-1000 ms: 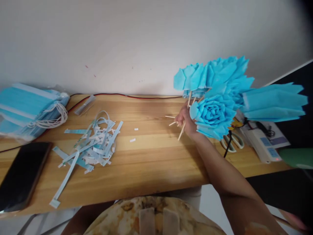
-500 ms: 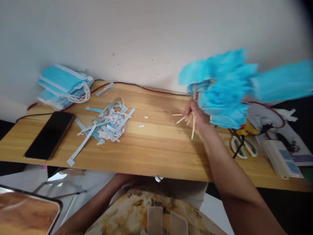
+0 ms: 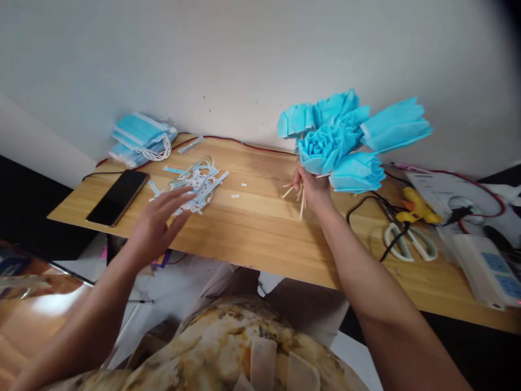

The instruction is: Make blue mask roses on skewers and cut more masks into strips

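The left hand (image 3: 156, 228) now comes up, fingers spread, by the cut strips (image 3: 207, 186), while the right hand (image 3: 314, 189) still holds the blue flowers (image 3: 325, 146) by their sticks (image 3: 302, 204), keeping them bunched.

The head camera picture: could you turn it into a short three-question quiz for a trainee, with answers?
1. Which hand grips the thin pale wooden sticks below the bright blue layered flowers?
2. Fill in: in the picture, the black rectangular phone lies to the ____ of the white-handled scissors.
3. Which is nearest the left hand? A) the scissors B) the pale blue and white strips C) the yellow glue gun

Key: 1. The right hand. 2. left. 3. B.
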`<state>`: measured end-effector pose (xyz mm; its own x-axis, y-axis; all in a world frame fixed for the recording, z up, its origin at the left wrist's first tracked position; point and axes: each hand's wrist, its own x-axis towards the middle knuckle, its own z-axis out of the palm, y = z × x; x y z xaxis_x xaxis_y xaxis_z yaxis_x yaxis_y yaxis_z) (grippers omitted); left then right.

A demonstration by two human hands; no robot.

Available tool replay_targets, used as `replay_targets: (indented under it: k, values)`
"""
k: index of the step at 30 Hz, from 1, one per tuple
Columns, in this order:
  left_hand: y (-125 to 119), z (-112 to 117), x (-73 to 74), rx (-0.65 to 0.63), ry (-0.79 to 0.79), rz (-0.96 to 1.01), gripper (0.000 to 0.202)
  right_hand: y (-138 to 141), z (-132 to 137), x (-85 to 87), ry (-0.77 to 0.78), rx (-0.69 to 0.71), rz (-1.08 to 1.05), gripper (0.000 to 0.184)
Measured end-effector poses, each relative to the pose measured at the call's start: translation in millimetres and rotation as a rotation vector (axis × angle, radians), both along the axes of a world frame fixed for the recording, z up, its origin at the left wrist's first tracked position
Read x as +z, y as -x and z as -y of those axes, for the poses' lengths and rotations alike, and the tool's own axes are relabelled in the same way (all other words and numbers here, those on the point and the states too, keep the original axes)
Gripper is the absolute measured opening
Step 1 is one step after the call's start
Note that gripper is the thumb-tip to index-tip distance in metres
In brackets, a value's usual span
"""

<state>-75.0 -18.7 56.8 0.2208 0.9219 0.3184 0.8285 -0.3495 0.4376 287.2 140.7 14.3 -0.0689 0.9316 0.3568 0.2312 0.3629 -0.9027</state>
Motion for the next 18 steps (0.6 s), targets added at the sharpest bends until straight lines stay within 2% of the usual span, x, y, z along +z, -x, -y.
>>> replay_targets:
  k: [4,6,8,10,12,15,18]
  values:
    - [32,-64,-24.7,0.183,-0.014,-0.145,0.059,-1,-2,-7.7,-0.034,0.027,0.012,0.054]
    - [43,-92,-38.1,0.234,0.063,-0.182,0.067,0,-1,-5.9,-0.034,0.032,0.024,0.054]
    - [46,-108,-44.0,0.243,0.169,-0.206,0.073,1,2,-1.7,-0.03,0.021,0.046,0.055]
    - [39,-112,-41.2,0.18,0.243,-0.216,0.072,2,5,3.0,-0.028,0.011,0.062,0.058]
    - [24,-107,-32.9,0.096,0.238,-0.238,0.068,3,7,6.6,-0.03,0.024,0.056,0.058]
    - [-12,-96,-23.1,0.043,0.084,-0.317,0.062,2,8,7.3,-0.045,0.04,0.045,0.056]
    - [-55,-92,-27.3,-0.071,0.016,-0.38,0.057,0,7,4.5,-0.053,0.043,0.047,0.053]
